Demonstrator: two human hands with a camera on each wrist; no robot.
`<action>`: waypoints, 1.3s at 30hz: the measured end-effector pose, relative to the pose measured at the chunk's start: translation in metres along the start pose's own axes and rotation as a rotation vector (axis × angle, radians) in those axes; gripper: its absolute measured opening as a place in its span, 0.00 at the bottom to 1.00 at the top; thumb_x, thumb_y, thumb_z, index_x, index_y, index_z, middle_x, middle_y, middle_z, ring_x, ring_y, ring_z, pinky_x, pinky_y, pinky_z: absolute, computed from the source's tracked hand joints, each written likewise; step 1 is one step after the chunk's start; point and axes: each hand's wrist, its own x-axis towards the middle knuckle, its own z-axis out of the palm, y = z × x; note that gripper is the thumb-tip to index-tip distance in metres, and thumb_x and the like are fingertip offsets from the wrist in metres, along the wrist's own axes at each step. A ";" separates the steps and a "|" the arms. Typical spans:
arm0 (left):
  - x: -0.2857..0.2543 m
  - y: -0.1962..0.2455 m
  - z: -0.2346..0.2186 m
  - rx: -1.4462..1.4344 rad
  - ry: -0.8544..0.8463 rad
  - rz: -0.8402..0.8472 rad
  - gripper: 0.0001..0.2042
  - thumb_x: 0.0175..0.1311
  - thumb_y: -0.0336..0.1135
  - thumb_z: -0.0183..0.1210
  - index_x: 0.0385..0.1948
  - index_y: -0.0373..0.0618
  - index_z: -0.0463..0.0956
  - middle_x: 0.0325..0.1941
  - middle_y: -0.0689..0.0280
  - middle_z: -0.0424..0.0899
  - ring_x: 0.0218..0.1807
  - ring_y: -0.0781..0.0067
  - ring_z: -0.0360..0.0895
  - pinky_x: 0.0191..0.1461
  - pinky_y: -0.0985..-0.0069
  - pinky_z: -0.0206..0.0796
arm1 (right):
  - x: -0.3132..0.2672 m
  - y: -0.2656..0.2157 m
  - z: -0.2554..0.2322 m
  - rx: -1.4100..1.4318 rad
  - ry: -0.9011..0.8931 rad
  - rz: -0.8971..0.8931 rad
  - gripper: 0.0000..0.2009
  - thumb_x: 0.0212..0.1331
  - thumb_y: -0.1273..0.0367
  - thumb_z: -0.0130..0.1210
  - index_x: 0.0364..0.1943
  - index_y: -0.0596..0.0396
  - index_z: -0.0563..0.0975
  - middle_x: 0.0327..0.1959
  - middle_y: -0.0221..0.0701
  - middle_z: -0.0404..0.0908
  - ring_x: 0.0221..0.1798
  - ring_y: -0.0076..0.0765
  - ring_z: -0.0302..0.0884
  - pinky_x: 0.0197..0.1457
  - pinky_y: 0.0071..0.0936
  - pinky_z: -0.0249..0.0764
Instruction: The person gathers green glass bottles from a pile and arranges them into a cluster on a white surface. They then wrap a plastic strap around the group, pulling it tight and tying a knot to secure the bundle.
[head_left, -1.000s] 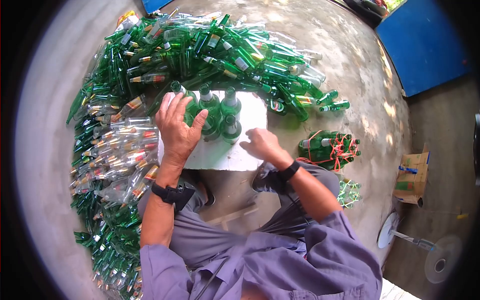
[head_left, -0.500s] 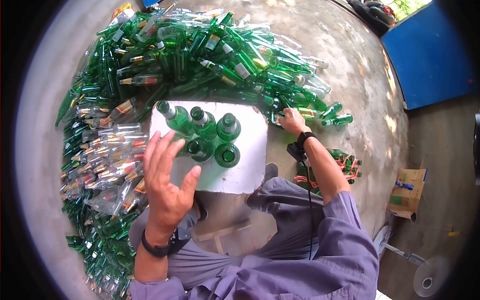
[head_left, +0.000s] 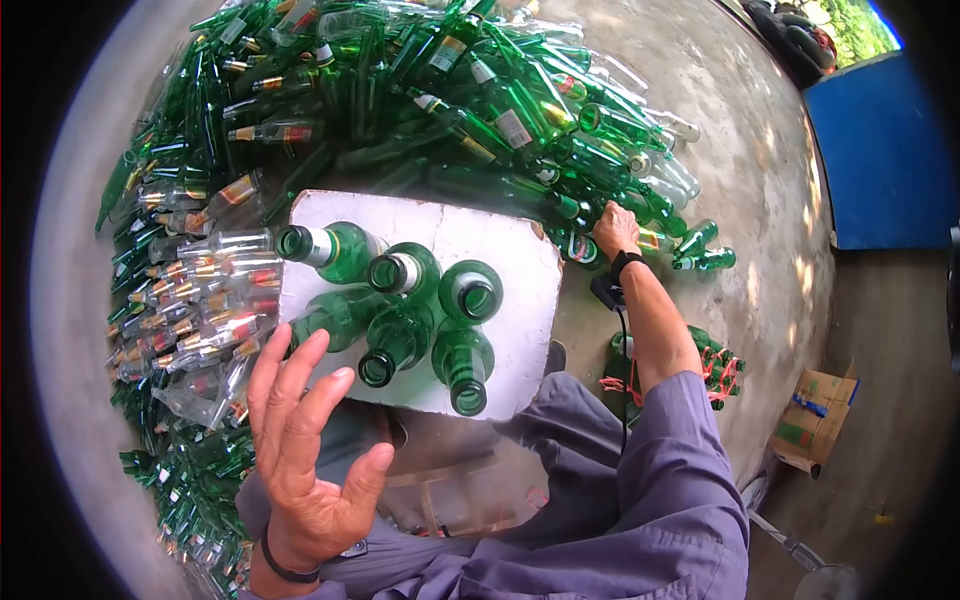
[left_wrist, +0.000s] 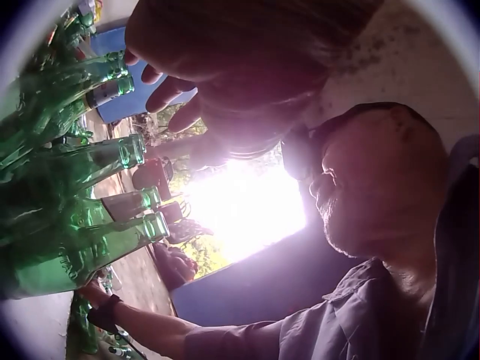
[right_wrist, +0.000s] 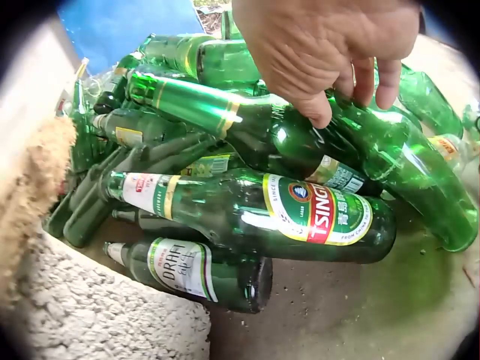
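Note:
Several green beer bottles (head_left: 405,335) stand grouped on a white foam block (head_left: 525,325). Beside their lower left, my left hand (head_left: 315,450) is held up with spread fingers and nothing in it; the left wrist view shows that hand (left_wrist: 232,75) near the bottle necks. Out to the right, my right hand (head_left: 617,232) reaches down into the heap of bottles on the floor. In the right wrist view, its thumb and fingers (right_wrist: 388,82) close round the upper part of a lying green bottle (right_wrist: 420,176). A Tsingtao-labelled bottle (right_wrist: 322,217) lies just below.
A big heap of green bottles (head_left: 510,110) curves behind the block. Clear glass bottles (head_left: 215,300) lie stacked at the left. At the right are a bottle bundle (head_left: 725,375) tied with pink string, a cardboard box (head_left: 815,420) and a blue panel (head_left: 890,150).
My right hand has gone from beside the block out to the bottle heap on the right. The left hand has left the standing bottles and drawn back toward me.

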 end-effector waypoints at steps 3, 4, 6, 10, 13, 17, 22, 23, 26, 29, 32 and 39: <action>0.001 -0.001 0.000 0.022 0.028 0.009 0.24 0.61 0.43 0.63 0.54 0.38 0.73 0.63 0.46 0.72 0.70 0.37 0.61 0.71 0.47 0.51 | 0.002 0.007 0.011 -0.048 0.093 -0.049 0.11 0.54 0.72 0.50 0.40 0.59 0.77 0.41 0.46 0.83 0.49 0.55 0.78 0.50 0.47 0.76; 0.001 -0.001 0.001 0.025 0.028 0.002 0.24 0.61 0.43 0.63 0.54 0.38 0.73 0.63 0.46 0.72 0.70 0.37 0.61 0.71 0.47 0.51 | 0.002 0.008 0.013 -0.063 0.140 -0.073 0.10 0.54 0.72 0.50 0.39 0.59 0.77 0.40 0.46 0.83 0.48 0.54 0.79 0.49 0.47 0.76; 0.003 -0.001 0.002 0.039 0.022 -0.022 0.23 0.61 0.42 0.62 0.54 0.38 0.73 0.63 0.46 0.72 0.70 0.37 0.61 0.71 0.48 0.51 | 0.004 0.016 0.023 -0.082 0.201 -0.101 0.10 0.54 0.69 0.52 0.38 0.61 0.74 0.40 0.47 0.80 0.47 0.55 0.78 0.48 0.48 0.76; 0.005 0.000 0.003 0.057 0.017 -0.042 0.23 0.60 0.41 0.63 0.54 0.38 0.73 0.63 0.47 0.73 0.70 0.38 0.61 0.71 0.49 0.51 | -0.010 0.022 0.012 -0.124 0.213 -0.053 0.10 0.56 0.74 0.50 0.42 0.64 0.71 0.43 0.49 0.76 0.48 0.54 0.76 0.48 0.46 0.78; 0.004 -0.004 0.005 -0.016 0.093 -0.020 0.21 0.58 0.36 0.64 0.53 0.38 0.75 0.61 0.49 0.75 0.70 0.40 0.62 0.71 0.51 0.52 | -0.028 0.033 0.001 -0.125 0.195 -0.076 0.11 0.56 0.74 0.49 0.42 0.64 0.71 0.43 0.51 0.76 0.47 0.55 0.76 0.51 0.46 0.77; 0.004 -0.008 0.004 -0.021 0.151 -0.025 0.19 0.57 0.33 0.65 0.51 0.38 0.77 0.60 0.52 0.77 0.70 0.45 0.63 0.71 0.56 0.55 | -0.059 0.050 -0.020 -0.032 0.194 -0.033 0.15 0.56 0.70 0.54 0.45 0.64 0.70 0.45 0.50 0.76 0.51 0.56 0.76 0.53 0.47 0.75; -0.002 -0.023 0.007 -0.110 0.242 -0.040 0.18 0.59 0.32 0.62 0.52 0.40 0.77 0.60 0.55 0.77 0.71 0.51 0.62 0.73 0.58 0.52 | -0.104 0.054 -0.051 0.023 0.222 -0.117 0.20 0.56 0.65 0.60 0.46 0.65 0.69 0.44 0.52 0.76 0.49 0.59 0.75 0.51 0.48 0.74; -0.003 -0.025 0.007 -0.112 0.260 -0.045 0.18 0.59 0.32 0.63 0.51 0.40 0.77 0.60 0.56 0.78 0.71 0.52 0.62 0.73 0.59 0.52 | -0.116 0.054 -0.064 0.025 0.215 -0.182 0.20 0.56 0.65 0.60 0.45 0.65 0.69 0.43 0.52 0.76 0.49 0.59 0.75 0.51 0.48 0.74; -0.005 -0.029 0.008 -0.146 0.318 -0.058 0.15 0.59 0.31 0.63 0.49 0.42 0.79 0.58 0.58 0.80 0.69 0.55 0.64 0.72 0.61 0.54 | -0.151 0.040 -0.114 0.031 0.199 -0.269 0.20 0.56 0.64 0.61 0.44 0.65 0.69 0.41 0.51 0.76 0.48 0.59 0.76 0.49 0.48 0.74; -0.007 -0.026 0.007 -0.223 0.437 0.006 0.12 0.57 0.30 0.64 0.43 0.42 0.80 0.49 0.59 0.83 0.60 0.56 0.72 0.65 0.63 0.62 | -0.198 0.018 -0.169 0.081 0.194 -0.384 0.16 0.56 0.67 0.61 0.41 0.62 0.68 0.39 0.49 0.75 0.46 0.58 0.75 0.46 0.49 0.72; -0.013 -0.016 0.005 -0.191 0.446 0.103 0.11 0.58 0.31 0.64 0.42 0.42 0.80 0.49 0.60 0.83 0.58 0.56 0.72 0.64 0.64 0.63 | -0.248 -0.011 -0.220 0.061 0.180 -0.481 0.17 0.56 0.67 0.61 0.42 0.62 0.68 0.39 0.50 0.75 0.46 0.59 0.75 0.47 0.49 0.71; -0.035 0.014 0.008 -0.416 0.275 0.230 0.12 0.59 0.32 0.66 0.43 0.41 0.80 0.37 0.63 0.82 0.41 0.65 0.77 0.48 0.71 0.69 | -0.343 -0.070 -0.269 0.125 0.043 -0.654 0.18 0.57 0.64 0.60 0.43 0.64 0.69 0.39 0.47 0.75 0.45 0.54 0.76 0.43 0.46 0.73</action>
